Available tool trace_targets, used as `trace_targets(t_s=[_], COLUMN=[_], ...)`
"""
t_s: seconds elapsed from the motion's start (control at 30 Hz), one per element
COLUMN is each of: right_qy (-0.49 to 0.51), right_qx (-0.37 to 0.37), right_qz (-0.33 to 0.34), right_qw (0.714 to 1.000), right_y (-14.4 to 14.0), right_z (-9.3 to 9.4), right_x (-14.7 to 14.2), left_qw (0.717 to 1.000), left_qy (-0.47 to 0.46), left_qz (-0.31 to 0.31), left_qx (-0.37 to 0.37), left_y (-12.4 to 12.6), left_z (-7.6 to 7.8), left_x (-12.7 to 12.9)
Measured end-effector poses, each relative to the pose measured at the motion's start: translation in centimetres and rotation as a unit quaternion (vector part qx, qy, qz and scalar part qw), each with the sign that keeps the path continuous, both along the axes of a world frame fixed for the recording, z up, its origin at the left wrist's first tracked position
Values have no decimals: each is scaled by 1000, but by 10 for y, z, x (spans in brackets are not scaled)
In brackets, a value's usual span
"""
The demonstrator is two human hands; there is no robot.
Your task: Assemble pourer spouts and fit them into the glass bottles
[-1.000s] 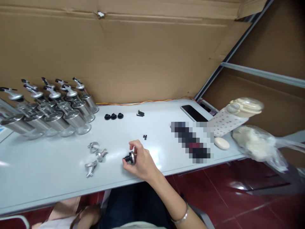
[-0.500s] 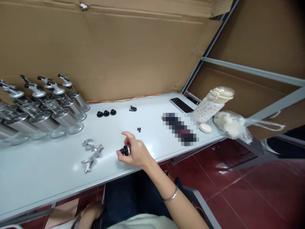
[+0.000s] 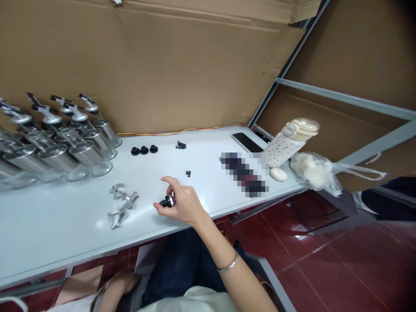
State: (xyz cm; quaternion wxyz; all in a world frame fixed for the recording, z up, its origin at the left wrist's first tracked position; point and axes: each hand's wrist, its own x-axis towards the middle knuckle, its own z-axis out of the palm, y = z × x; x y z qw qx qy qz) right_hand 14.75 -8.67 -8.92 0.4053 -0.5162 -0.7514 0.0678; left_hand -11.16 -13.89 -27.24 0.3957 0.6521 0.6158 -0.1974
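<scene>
Head view: right hand (image 3: 182, 203) grips stopper (image 3: 168, 200).

You have three black caps (image 3: 144, 150) in a row, three loose metal spout pieces (image 3: 121, 202), one black-and-metal stopper (image 3: 168, 201), one phone (image 3: 247, 142), one dotted bottle (image 3: 287, 143), one pale oval soap (image 3: 279, 174) and one bagged bundle (image 3: 315, 172). The dispenser bottles (image 3: 65, 143) run out of view, uncountable.

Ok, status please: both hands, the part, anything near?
Right hand grips black-and-silver stopper on table. Left hand low, under table edge, holds nothing seen. Metal spouts lie left of stopper, apart from it.
</scene>
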Motion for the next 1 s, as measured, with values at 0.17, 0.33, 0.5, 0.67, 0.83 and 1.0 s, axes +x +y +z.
trace_targets(t_s=[0.17, 0.33, 0.5, 0.67, 0.83, 1.0], right_qy=[3, 79, 158, 204, 199, 193], right_qx=[-13, 4, 7, 33, 61, 99], right_qz=[52, 84, 103, 103, 60, -45], right_qw=[999, 993, 982, 973, 976, 975], right_y=[0, -1, -2, -6, -10, -14], right_z=[2, 0, -1, -4, -2, 3], right_x=[4, 7, 8, 10, 12, 13], left_qw=[999, 976, 918, 851, 837, 794], left_qy=[1, -144, -394, -481, -538, -596], left_qz=[-49, -145, -33, 163, 98, 119], left_qx=[-15, -82, -20, 134, 24, 19], left_y=[-7, -10, 17, 53, 66, 66], left_z=[32, 137, 219, 212, 211, 211], left_x=[21, 48, 67, 98, 126, 135])
